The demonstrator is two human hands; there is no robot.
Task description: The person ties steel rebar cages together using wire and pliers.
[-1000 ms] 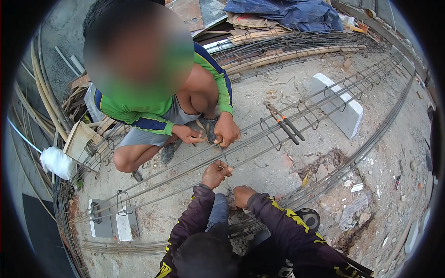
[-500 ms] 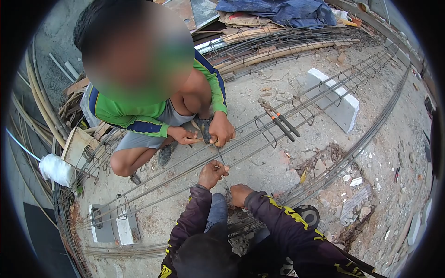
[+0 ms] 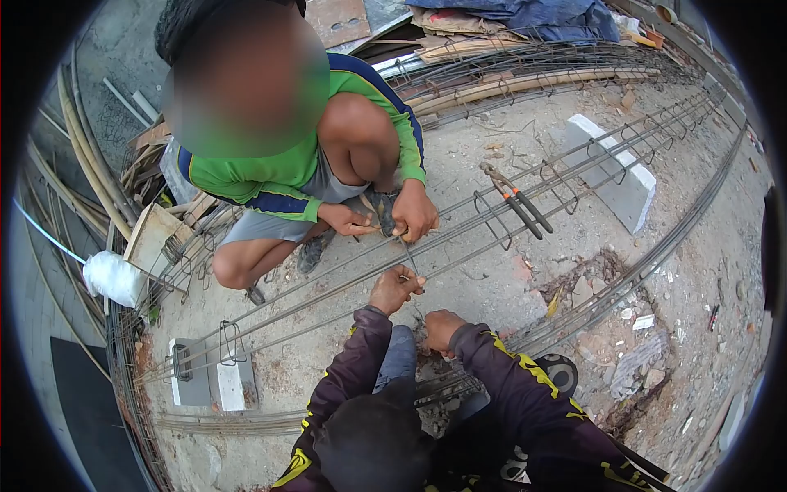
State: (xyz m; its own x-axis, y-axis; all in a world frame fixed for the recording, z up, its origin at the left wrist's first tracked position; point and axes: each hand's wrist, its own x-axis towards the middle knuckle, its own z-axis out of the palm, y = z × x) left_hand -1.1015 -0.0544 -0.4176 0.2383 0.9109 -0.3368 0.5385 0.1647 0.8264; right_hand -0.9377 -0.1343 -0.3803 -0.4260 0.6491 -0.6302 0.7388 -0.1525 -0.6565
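Observation:
My left hand [image 3: 395, 289] is closed at the near side of the long steel rebars [image 3: 336, 287], its fingertips pinching the lower end of a short metal stirrup piece [image 3: 411, 261] that crosses them. Close by on the right, my right hand [image 3: 443, 330] is curled into a fist above the ground; whatever it may hold is hidden. Across the bars, a co-worker squats in a green long-sleeved shirt [image 3: 246, 176]. That person's one hand [image 3: 416, 211] is at the upper end of the stirrup piece, and the other hand [image 3: 348, 220] is just left of it.
Pincers with orange and black handles [image 3: 520, 205] lie across the rebars beside a square stirrup [image 3: 493, 220]. White-edged blocks [image 3: 611, 172] [image 3: 236, 381] support the bars. A white roll [image 3: 113, 279] is at left; bundled rebars [image 3: 672, 238] curve at right over rubble.
The view has shifted slightly, so everything appears a little to the right and higher. My hands and the co-worker's hands keep nearly the same places at the bars.

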